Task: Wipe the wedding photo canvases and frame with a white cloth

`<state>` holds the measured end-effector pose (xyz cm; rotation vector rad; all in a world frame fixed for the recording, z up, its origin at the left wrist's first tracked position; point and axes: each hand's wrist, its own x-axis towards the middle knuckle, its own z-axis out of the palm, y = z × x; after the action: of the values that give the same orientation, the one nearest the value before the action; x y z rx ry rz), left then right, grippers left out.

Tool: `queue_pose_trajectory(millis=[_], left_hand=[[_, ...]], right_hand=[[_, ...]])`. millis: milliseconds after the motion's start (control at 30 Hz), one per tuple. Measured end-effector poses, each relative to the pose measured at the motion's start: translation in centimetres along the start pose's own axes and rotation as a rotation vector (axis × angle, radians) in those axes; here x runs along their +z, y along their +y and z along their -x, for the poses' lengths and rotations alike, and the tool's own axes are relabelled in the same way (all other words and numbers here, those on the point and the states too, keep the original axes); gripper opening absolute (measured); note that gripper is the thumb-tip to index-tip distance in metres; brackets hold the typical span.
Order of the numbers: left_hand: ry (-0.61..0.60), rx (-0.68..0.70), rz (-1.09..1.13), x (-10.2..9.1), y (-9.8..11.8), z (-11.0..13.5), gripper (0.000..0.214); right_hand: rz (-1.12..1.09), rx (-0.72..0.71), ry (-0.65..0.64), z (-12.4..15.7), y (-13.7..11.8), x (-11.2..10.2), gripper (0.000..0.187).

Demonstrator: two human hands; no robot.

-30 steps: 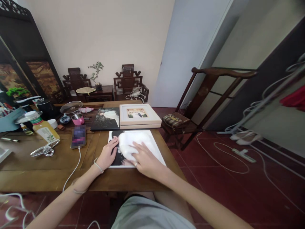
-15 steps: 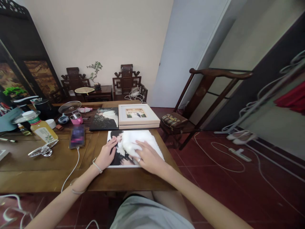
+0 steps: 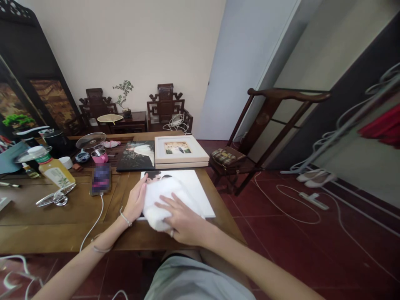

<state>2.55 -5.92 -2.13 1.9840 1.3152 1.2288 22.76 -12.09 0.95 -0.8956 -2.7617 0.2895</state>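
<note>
A photo panel with a white right side lies flat near the front edge of the wooden table. My right hand presses a fluffy white cloth onto its left and lower part, fingers over the cloth and thumb side hidden. The cloth covers most of the pictured people and hangs slightly past the panel's lower edge. Along the panel's left edge rests my left hand, its fingers stretched out, holding nothing and touching the panel's side.
Behind the panel lie a dark photo panel and a stack of framed pictures. To the left are a charging phone, a pink cup, a bottle of yellow liquid and a clear clip. A wooden chair stands right.
My right hand has dragged the white cloth left and toward me across the panel, uncovering its right side. My left hand has shifted slightly left, to the panel's edge.
</note>
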Motion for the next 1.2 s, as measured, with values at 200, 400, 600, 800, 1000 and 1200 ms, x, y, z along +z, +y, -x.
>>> queue_pose_trajectory(millis=[200,400,600,800,1000,1200], left_hand=[[-0.078,0.054,-0.084,0.2,0.1,0.1,0.049],[-0.201,0.156,-0.213,0.6,0.3,0.2,0.04],[-0.187,0.175,-0.235,0.7,-0.4,0.1,0.039],[-0.19,0.189,-0.225,0.6,-0.4,0.1,0.036],[-0.184,0.204,-0.225,0.6,-0.5,0.1,0.036],[-0.195,0.205,-0.241,0.8,-0.7,0.1,0.04]], right_hand=[[-0.109,0.068,0.024,3.4,-0.6,-1.7,0.026],[-0.087,0.355,0.144,3.7,3.3,-3.2,0.04],[-0.228,0.332,0.228,-1.9,5.8,-3.6,0.039],[-0.272,0.228,0.207,-8.3,6.1,-3.1,0.042],[-0.255,0.235,0.216,-7.6,6.6,-2.5,0.04],[-0.269,0.343,0.276,-2.2,9.0,-2.8,0.04]])
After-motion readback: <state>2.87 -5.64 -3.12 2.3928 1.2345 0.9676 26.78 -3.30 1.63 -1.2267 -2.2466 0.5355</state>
